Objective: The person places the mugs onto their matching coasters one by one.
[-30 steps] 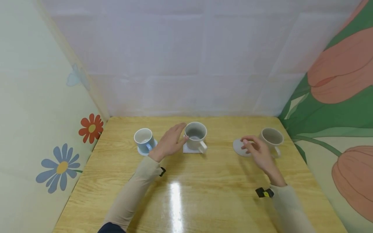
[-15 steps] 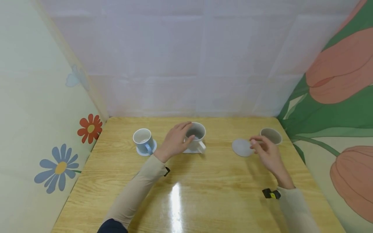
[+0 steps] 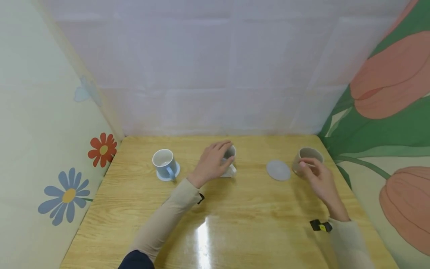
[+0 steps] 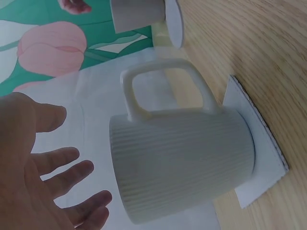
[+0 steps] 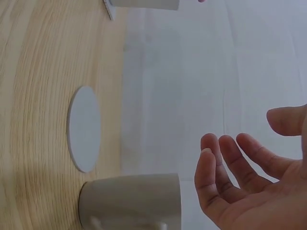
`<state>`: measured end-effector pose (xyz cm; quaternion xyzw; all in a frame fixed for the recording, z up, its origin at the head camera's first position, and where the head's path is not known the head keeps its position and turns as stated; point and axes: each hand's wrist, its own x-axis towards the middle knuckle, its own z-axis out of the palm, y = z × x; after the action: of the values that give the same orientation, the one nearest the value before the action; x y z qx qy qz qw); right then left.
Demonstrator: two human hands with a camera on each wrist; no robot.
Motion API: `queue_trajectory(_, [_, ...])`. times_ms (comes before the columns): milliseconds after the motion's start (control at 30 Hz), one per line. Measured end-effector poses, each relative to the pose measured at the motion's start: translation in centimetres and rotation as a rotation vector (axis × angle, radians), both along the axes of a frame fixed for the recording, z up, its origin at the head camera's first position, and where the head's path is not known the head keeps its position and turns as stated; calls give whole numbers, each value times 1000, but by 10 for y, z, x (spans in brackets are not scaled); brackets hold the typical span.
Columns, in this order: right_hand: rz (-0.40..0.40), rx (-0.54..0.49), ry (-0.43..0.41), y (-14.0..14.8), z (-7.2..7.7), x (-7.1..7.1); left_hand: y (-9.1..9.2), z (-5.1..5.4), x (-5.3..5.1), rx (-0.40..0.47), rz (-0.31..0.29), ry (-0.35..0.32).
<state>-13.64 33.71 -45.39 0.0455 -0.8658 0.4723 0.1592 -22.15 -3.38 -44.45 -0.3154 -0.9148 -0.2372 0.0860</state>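
My left hand (image 3: 212,164) hovers with spread fingers above the middle mug (image 3: 231,171), partly covering it in the head view. Up close, this white ribbed mug (image 4: 182,160) stands upright on a square white coaster (image 4: 261,165), with a gap between hand (image 4: 41,177) and rim. My right hand (image 3: 320,181) is held over the near side of a grey-beige mug (image 3: 296,164). In the right wrist view, its loosely bent fingers (image 5: 208,177) hold nothing, apart from that mug (image 5: 134,199). A round pale coaster (image 3: 278,170) lies left of the mug.
At the left, a light blue mug (image 3: 163,166) stands on a round coaster (image 3: 177,171). A white sheet (image 3: 201,74) hangs behind the wooden table (image 3: 252,231), with flower-patterned walls on both sides.
My left hand has moved right, from beside the middle mug to above it. My right hand has shifted right, away from the round coaster to the grey-beige mug. The mugs look unmoved.
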Motion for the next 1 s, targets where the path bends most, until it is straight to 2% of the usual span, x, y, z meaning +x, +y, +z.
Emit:
queue_trajectory(200, [-42,27,-19,10,3,3,7,1,1,-6,-12,15])
queue_trajectory(400, [-76,-32,-3,21,3,8,16,3,-1,-40,-35,54])
queue_trajectory(500, [-100,-43,-10,25,3,10,20,5,-1,-53,-49,52])
queue_trajectory(767, [-112,-69,-42,36,2,12,33,9,-4,-9,-88,49])
queue_trajectory(900, [-145,-32,-43,43,1,15,39,11,-4,-31,-91,51])
queue_trajectory(1000, [-168,8,-43,47,0,18,44,11,-1,-38,-88,27])
